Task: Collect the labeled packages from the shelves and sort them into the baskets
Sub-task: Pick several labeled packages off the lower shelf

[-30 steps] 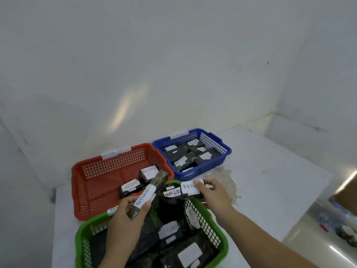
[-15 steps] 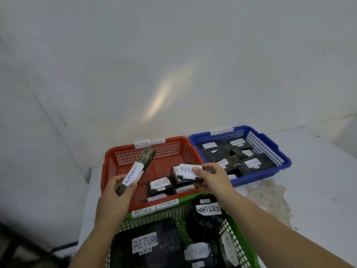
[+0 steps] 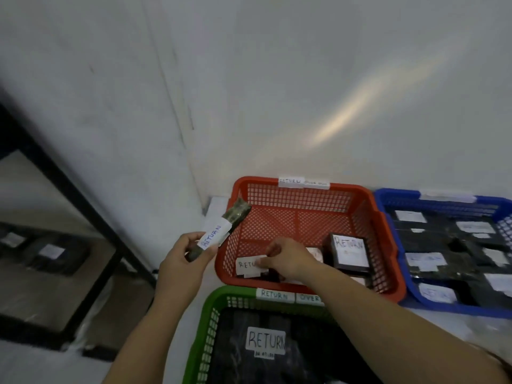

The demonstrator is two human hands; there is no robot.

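Three baskets sit on the white tabletop (image 3: 432,320) against the wall. Off to the far left stands a dark metal shelf (image 3: 69,189), with blurred dark packages on its lower level. Just past the tabletop's left edge, the left hand (image 3: 181,268) has its grip clamped on a long dark packet (image 3: 221,228) wrapped in a white label reading RETURN; the packet tilts up and to the right, its far end over the left rim of the red basket (image 3: 388,231). Inside that red basket, near its front left corner, the right hand (image 3: 288,260) pinches a small dark package (image 3: 250,267) by its white label, which begins RETU; I cannot tell whether the package touches the basket floor. To the right of that hand, a dark box (image 3: 349,252) labelled RETURN lies in the same basket. In front of the red basket, at the tabletop's near edge, the green basket (image 3: 210,314) holds dark packages, the top one labelled RETURN, and carries tags on its far rim. Farthest right, the blue basket (image 3: 388,206) touches the red one and is full of dark packages with white labels, too blurred to read.
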